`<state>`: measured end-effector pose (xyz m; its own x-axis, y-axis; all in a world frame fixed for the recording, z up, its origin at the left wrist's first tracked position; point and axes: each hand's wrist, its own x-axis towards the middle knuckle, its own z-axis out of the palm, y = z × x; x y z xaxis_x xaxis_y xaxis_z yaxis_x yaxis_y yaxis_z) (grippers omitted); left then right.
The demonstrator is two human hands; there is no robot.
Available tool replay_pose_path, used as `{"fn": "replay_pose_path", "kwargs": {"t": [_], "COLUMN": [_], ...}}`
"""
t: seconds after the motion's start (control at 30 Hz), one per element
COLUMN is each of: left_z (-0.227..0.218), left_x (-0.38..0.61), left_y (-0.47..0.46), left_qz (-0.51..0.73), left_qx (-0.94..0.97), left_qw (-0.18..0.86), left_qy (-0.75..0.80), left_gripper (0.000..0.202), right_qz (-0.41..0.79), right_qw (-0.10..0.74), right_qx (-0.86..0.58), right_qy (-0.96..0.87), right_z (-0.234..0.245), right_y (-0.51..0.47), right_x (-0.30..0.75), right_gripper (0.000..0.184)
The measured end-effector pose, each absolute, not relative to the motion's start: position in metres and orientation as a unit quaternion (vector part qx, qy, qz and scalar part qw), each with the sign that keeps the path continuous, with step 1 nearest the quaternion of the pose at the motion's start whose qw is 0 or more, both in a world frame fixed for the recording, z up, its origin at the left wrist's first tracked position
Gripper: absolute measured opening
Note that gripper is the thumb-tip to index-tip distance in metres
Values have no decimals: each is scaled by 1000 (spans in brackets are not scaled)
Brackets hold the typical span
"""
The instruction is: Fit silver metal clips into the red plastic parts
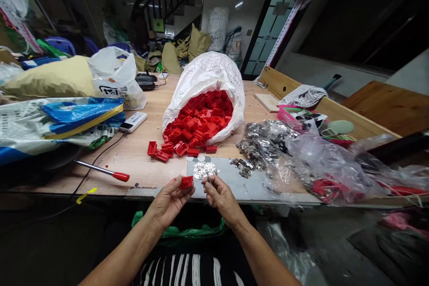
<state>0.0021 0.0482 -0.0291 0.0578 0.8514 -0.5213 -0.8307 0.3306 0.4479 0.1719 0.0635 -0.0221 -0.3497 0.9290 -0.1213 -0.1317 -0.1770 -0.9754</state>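
Note:
My left hand (172, 199) pinches a small red plastic part (187, 182), shaped like an open block, above the table's front edge. Just to its right, my right hand (219, 194) is closed on a thin dark metal tool that looks like tweezers (208, 178), with its tip pointing at a pile of small silvery metal pieces (204, 170). Those pieces lie on a grey sheet (231, 187), beside a darker heap of metal pieces (243, 167). Behind them, a white woven sack (209, 69) lies on its side, its mouth spilling many red plastic parts (201, 118) onto the table.
At right are clear bags of metal pieces (264, 140), crumpled plastic bags (328, 161) and a pink basket (290, 116). On the left are a red-handled rod (120, 176), a white power strip (134, 122) and packed bags (60, 118). A green bag (191, 232) hangs open below the edge.

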Motion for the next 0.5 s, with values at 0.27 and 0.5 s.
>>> {"fn": "replay_pose_path", "kwargs": {"t": [0.27,0.5], "left_z": [-34,-52], "left_x": [-8,-23], "left_y": [50,54], "left_qz": [562,477], "left_qx": [327,575], "left_qw": [635,444], "left_qy": [417,495], "left_gripper": [33,30], "right_qz": [493,354], "right_qw": [367,321], "right_qx": [-458,-465], "right_qy": [-643,-745], "right_z": [-28,-29], "right_y": [62,59], "right_x": [179,179], "right_gripper": [28,22]}}
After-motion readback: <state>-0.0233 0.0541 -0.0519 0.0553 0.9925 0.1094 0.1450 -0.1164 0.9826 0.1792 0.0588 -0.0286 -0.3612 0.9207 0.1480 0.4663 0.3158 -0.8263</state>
